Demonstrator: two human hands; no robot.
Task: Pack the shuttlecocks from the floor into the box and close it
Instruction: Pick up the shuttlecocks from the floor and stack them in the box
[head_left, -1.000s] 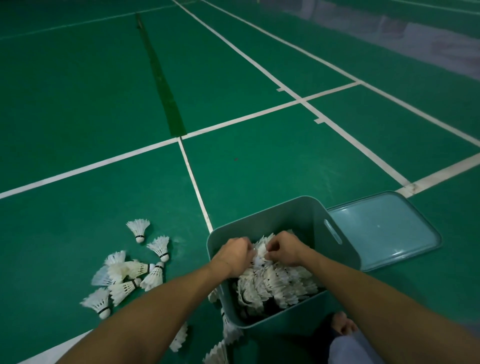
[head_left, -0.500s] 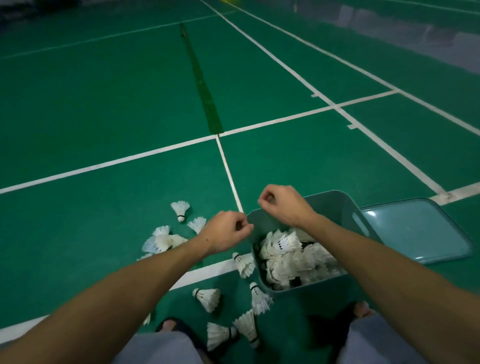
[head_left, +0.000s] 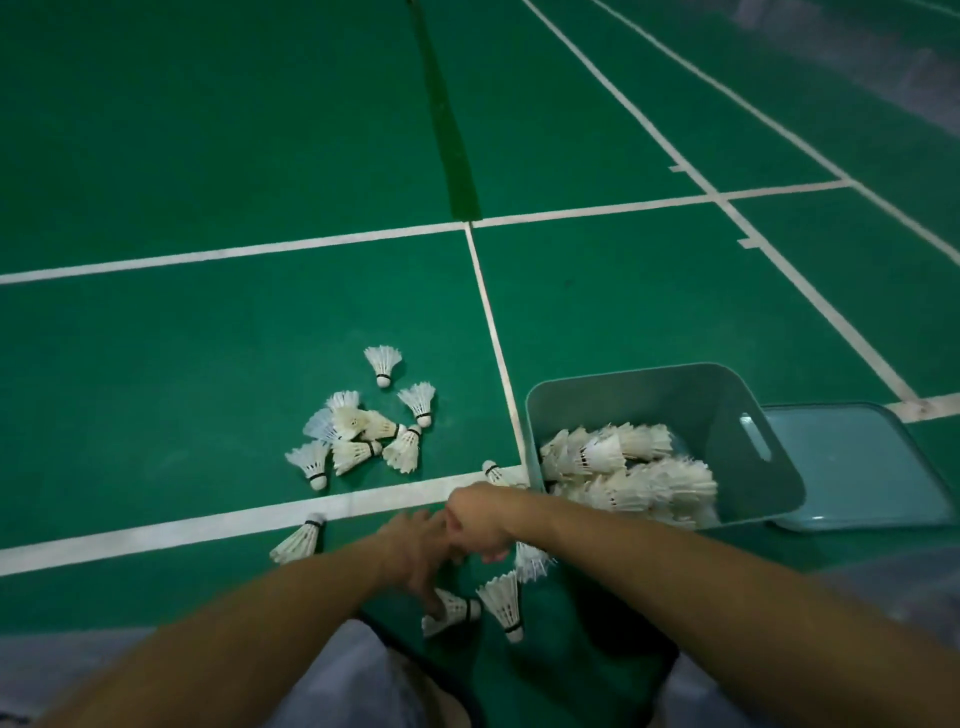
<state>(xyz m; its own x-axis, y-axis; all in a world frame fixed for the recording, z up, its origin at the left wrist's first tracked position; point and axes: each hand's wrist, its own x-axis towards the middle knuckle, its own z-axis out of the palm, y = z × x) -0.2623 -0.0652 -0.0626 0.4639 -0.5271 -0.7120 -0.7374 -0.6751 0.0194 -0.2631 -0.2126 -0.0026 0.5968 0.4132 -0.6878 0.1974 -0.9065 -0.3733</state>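
A grey-green box (head_left: 722, 415) stands open on the green court floor, about half full of white shuttlecocks (head_left: 631, 470). More shuttlecocks lie on the floor: a loose cluster (head_left: 363, 436) to the left of the box, one (head_left: 298, 540) on the white line, and two (head_left: 504, 603) close in front of me. My left hand (head_left: 415, 558) reaches down with straight fingers and touches the nearer one (head_left: 454, 613). My right hand (head_left: 478, 527) hovers beside it with curled fingers, and nothing shows in them. A further shuttlecock (head_left: 532, 561) lies partly under my right wrist.
The box's lid (head_left: 857, 467) lies flat on the floor against the box's right side. White court lines (head_left: 488, 312) cross the floor around the cluster. My knees in light shorts (head_left: 337, 675) fill the bottom edge.
Both hands have left the box, moving left and down to the shuttlecocks on the floor in front of me. My view has tilted down and left.
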